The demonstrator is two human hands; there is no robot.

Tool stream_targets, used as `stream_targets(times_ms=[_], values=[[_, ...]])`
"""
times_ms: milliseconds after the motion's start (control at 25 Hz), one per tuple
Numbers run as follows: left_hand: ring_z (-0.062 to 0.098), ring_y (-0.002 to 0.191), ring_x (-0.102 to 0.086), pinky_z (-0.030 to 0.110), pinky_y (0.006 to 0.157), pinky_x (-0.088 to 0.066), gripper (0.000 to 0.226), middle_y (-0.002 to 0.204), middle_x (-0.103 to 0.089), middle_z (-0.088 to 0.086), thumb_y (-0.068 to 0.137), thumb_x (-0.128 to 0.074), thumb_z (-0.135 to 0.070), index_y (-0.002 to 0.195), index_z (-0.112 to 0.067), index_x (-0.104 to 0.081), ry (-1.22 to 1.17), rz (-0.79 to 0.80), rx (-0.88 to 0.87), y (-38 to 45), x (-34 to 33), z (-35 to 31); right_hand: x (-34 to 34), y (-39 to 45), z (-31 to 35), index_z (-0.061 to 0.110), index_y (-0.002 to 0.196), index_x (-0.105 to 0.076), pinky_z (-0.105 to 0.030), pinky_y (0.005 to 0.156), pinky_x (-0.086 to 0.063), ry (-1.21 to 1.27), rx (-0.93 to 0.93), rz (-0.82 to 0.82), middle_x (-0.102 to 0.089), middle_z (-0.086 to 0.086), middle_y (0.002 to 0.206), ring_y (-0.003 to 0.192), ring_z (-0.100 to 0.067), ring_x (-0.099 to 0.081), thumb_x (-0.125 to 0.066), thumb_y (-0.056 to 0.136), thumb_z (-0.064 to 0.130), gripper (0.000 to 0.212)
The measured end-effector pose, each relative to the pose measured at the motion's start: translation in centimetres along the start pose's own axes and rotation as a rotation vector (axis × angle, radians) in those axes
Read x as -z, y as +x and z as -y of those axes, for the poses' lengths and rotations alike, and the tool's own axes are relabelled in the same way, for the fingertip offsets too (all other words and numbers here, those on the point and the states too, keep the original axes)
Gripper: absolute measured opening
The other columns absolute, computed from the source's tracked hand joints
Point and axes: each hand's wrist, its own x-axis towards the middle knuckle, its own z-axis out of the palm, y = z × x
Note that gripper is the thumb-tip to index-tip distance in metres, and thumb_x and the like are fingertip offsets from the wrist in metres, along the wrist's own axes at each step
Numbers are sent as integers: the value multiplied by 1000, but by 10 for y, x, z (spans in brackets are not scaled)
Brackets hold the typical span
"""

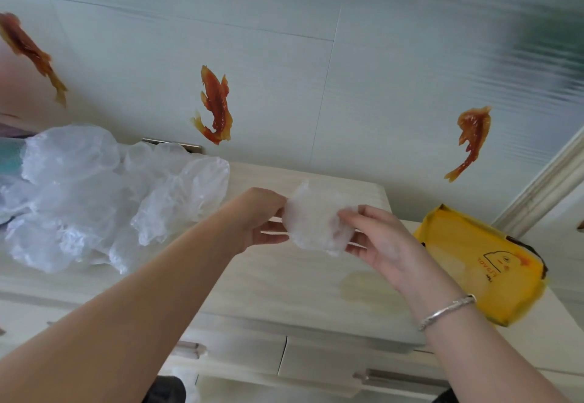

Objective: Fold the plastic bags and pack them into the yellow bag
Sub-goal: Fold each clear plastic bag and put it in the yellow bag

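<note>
We hold a small folded plastic bag (pixel 314 217) above the surface (pixel 278 282), our left hand (pixel 264 222) pinching one edge and our right hand (pixel 376 241) the other. The fold seems nearly done; next we likely carry it right into the yellow bag (pixel 493 279). Farther left, loose plastic bags (pixel 94 194) wait piled.

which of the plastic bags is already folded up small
The folded plastic bag held above the cabinet top between the left hand and right hand. The others lie loose and crumpled in the pile at the left.
</note>
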Motion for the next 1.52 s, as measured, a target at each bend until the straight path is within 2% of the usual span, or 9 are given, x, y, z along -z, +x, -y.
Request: stream_targets(times_ms=[160,280,400,560,800,960,1080,1320,1520], values=[[21,90,-69,34,77,-59,46,103,-68,3,89,-57,-54,107,-12,-61,10,53,10,5,-5,-7,8,6,-3,8,88,-62,-39,74,-55,29,44,-73,-69,-10,87,78,-24,-65,-64,89,10,3],[17,82,-68,26,65,-58,36,99,-69,3,87,-68,-33,112,-7,-62,125,63,-67,4,-19,-3,6,6,-3,6,93,-62,-41,78,-55,36,85,-62,-68,-11,87,78,-22,-64,-66,88,11,8],[18,71,-64,25,59,-57,30,89,-68,8,87,-68,-11,114,0,-62,-20,-31,-62,9,-20,-2,8,8,0,10,84,-59,-28,65,-52,94,57,-65,-67,-5,79,69,-15,-64,-68,86,12,9],[16,61,-57,21,49,-54,10,73,-59,5,87,-68,-11,93,-7,-61,-130,-119,-20,12,-14,-8,19,14,5,12,83,-58,-21,46,-48,287,-71,-111,-64,0,60,52,-12,-63,-64,87,8,8],[6,34,-38,13,37,-43,24,44,-47,-3,92,-46,-2,70,-12,-52,-199,-110,60,10,-5,-6,25,12,8,12,87,-60,-27,55,-54,460,-121,-86,-58,-7,77,65,-19,-56,-59,90,15,4],[11,51,-44,14,37,-44,18,68,-54,3,95,-49,-9,80,-12,-58,-156,-71,43,4,-13,-8,19,7,5,16,85,-64,-29,55,-49,122,-181,42,-54,1,63,59,-15,-50,-68,85,38,22],[14,56,-51,18,44,-49,23,70,-56,2,98,-50,-23,78,-15,-58,-11,-150,-57,6,-15,-8,11,5,-3,13,82,-63,-28,57,-47,-50,-178,57,-56,0,70,66,-14,-52,-69,86,25,14],[24,65,-52,28,66,-44,41,71,-55,8,96,-48,-42,73,-8,-55,317,-292,-214,16,-13,-4,15,15,-5,15,76,-58,-38,90,-51,101,-97,41,-65,-5,94,104,-26,-62,-69,86,17,15],[16,62,-62,20,58,-52,35,76,-68,7,95,-55,-38,79,-8,-63,140,-164,-138,11,-16,-9,14,8,5,15,87,-62,-28,70,-45,187,-122,194,-71,-4,91,89,-25,-64,-73,73,35,27]])
